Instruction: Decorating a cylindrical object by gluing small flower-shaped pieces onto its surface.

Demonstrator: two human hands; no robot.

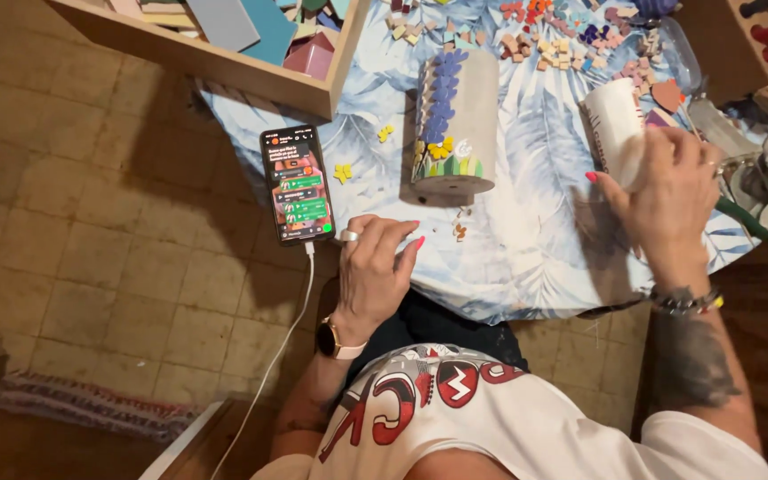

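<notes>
Right of the grey mosaic-decorated cylinder [455, 124] lying on the table [526, 240], my right hand [668, 191] grips a white cup [613, 129]; my left hand [375, 262] rests curled, empty, nearer the cylinder's base.

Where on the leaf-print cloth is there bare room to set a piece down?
Free: between the grey mosaic cylinder and the white cup, and in front of the left hand. Crowded: the far edge, with loose tile pieces.

A phone [298, 184] lies on the tabletop's [526, 240] left edge, just left of the left hand [373, 267]. Its upright rectangular screen is lit: dark ground, red and orange panel on top, green bars below. A white cable [277, 356] hangs from it.
</notes>
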